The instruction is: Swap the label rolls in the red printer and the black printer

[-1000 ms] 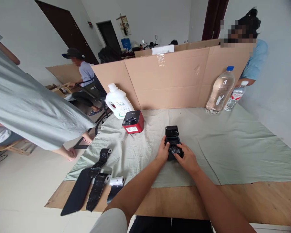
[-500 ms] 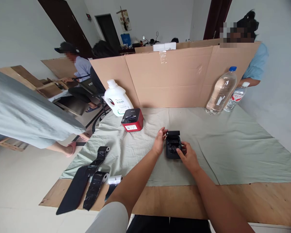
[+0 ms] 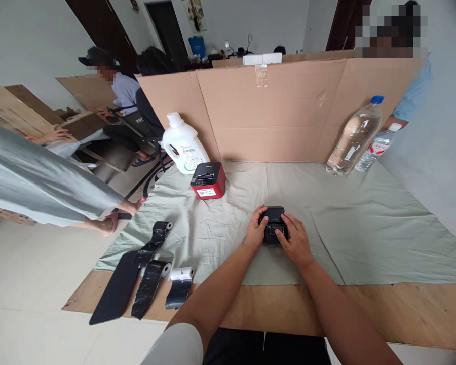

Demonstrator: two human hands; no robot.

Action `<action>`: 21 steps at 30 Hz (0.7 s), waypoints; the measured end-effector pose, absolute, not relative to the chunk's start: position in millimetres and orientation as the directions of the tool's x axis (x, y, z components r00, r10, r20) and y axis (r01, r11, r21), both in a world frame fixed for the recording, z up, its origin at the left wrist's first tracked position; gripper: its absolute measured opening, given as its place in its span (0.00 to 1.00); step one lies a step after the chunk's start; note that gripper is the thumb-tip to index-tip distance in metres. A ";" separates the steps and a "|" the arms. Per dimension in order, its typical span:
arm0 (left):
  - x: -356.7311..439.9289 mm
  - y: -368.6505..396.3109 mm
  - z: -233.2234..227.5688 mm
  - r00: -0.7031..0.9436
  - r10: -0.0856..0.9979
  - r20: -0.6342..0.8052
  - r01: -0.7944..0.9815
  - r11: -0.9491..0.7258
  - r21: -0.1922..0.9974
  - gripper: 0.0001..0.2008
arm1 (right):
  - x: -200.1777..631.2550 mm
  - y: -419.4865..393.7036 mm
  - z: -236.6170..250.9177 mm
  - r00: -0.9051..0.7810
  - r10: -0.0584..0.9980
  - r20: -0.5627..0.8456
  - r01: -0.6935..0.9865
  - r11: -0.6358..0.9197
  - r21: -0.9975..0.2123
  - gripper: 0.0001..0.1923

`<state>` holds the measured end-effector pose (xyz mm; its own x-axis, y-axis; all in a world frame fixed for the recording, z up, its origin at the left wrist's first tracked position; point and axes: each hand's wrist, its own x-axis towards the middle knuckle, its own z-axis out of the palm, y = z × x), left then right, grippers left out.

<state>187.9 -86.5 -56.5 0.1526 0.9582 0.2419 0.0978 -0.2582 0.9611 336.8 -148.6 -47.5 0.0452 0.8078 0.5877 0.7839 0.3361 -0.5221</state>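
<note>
Between my hands on the cloth sits a small black portable receipt printer (image 3: pixel 272 238). Its lid (image 3: pixel 273 214) is tilted partway over the body, and shiny black material shows in the gap below it. My left hand (image 3: pixel 256 226) wraps the printer's left side, fingertips at the lid's left edge. On the other side my right hand (image 3: pixel 297 241) has its fingers by the lid's right edge and its thumb across the front of the body. Whether the lid touches the body is hidden.
A red and black printer (image 3: pixel 209 181) and white jug (image 3: pixel 186 147) stand back left. Black-and-white paper rolls (image 3: pixel 152 284) and a black flat board (image 3: pixel 114 294) lie front left. Bottles (image 3: pixel 355 137) stand right, before a cardboard screen (image 3: pixel 269 116). People are nearby.
The printer's lid has swung down from near upright to partway over the body. My left hand has closed in on the lid's edge, and my right fingers have moved up to it.
</note>
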 end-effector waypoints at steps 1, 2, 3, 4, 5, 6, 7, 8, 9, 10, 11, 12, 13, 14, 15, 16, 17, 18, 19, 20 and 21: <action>188.2 -86.6 -57.6 0.152 0.959 0.239 0.084 -0.254 0.964 0.16 | 336.2 -148.5 -47.5 0.043 0.807 0.590 0.793 0.331 -0.512 0.24; 188.7 -86.3 -59.0 0.151 0.961 0.234 0.072 -0.246 0.966 0.16 | 335.6 -148.5 -47.8 0.042 0.807 0.589 0.801 0.325 -0.503 0.25; 189.4 -85.8 -60.5 0.151 0.963 0.224 0.061 -0.235 0.970 0.17 | 334.9 -148.6 -48.3 0.043 0.810 0.585 0.808 0.316 -0.497 0.25; 190.1 -85.1 -62.1 0.150 0.966 0.212 0.051 -0.222 0.974 0.18 | 334.1 -148.7 -48.8 0.046 0.815 0.578 0.815 0.303 -0.493 0.26; 191.0 -84.2 -63.6 0.149 0.968 0.200 0.040 -0.208 0.977 0.20 | 333.2 -149.0 -49.3 0.052 0.822 0.568 0.824 0.286 -0.490 0.26; 191.8 -83.2 -64.9 0.148 0.970 0.191 0.027 -0.197 0.980 0.21 | 332.1 -149.2 -49.4 0.058 0.831 0.553 0.835 0.263 -0.483 0.27; 192.6 -82.2 -65.8 0.149 0.971 0.186 0.015 -0.190 0.982 0.23 | 330.9 -149.4 -49.2 0.062 0.841 0.537 0.850 0.238 -0.470 0.28; 193.2 -81.3 -66.1 0.151 0.972 0.183 0.007 -0.186 0.983 0.24 | 329.6 -149.6 -48.6 0.062 0.852 0.520 0.867 0.212 -0.450 0.30; 193.6 -80.5 -66.0 0.151 0.972 0.180 0.003 -0.182 0.983 0.25 | 328.3 -149.7 -47.6 0.060 0.861 0.505 0.884 0.190 -0.428 0.31; 193.7 -80.0 -65.4 0.151 0.973 0.173 0.000 -0.175 0.985 0.25 | 327.0 -149.9 -46.3 0.056 0.868 0.493 0.898 0.172 -0.405 0.32; 193.5 -79.9 -64.5 0.153 0.975 0.162 -0.007 -0.163 0.987 0.25 | 325.7 -150.1 -44.9 0.053 0.872 0.486 0.908 0.161 -0.387 0.34; 192.9 -80.1 -63.7 0.155 0.976 0.150 -0.021 -0.149 0.989 0.26 | 324.4 -150.5 -43.7 0.051 0.874 0.484 0.915 0.153 -0.374 0.34; 192.1 -80.5 -63.0 0.161 0.977 0.140 -0.045 -0.134 0.990 0.26 | 323.0 -151.2 -42.6 0.052 0.873 0.484 0.918 0.149 -0.367 0.35; 191.0 -81.1 -62.7 0.167 0.977 0.133 -0.079 -0.121 0.990 0.26 | 321.3 -152.0 -41.9 0.053 0.873 0.484 0.921 0.145 -0.362 0.36; 189.9 -81.6 -63.0 0.169 0.977 0.128 -0.115 -0.110 0.987 0.26 | 319.2 -152.9 -41.7 0.055 0.874 0.483 0.922 0.140 -0.360 0.37; 188.7 -82.0 -63.8 0.161 0.979 0.122 -0.147 -0.099 0.984 0.25 | 316.6 -153.7 -41.9 0.061 0.877 0.477 0.923 0.132 -0.361 0.39; 187.7 -82.1 -65.1 0.139 0.984 0.112 -0.166 -0.088 0.982 0.24 | 313.5 -154.4 -42.4 0.074 0.880 0.469 0.923 0.117 -0.366 0.40; 186.8 -82.0 -66.7 0.109 0.989 0.098 -0.170 -0.078 0.982 0.22 | 309.8 -154.9 -43.1 0.096 0.884 0.458 0.923 0.094 -0.374 0.42; 186.2 -81.8 -68.4 0.074 0.994 0.081 -0.161 -0.068 0.985 0.20 | 305.8 -154.9 -43.9 0.124 0.887 0.446 0.922 0.063 -0.383 0.44; 185.9 -81.5 -70.1 0.037 0.997 0.065 -0.143 -0.059 0.988 0.20 | 301.6 -154.6 -44.4 0.157 0.888 0.431 0.920 0.027 -0.391 0.46; 185.7 -81.5 -71.5 0.005 0.999 0.051 -0.124 -0.050 0.991 0.21 | 297.5 -153.8 -44.6 0.190 0.888 0.418 0.917 -0.009 -0.398 0.47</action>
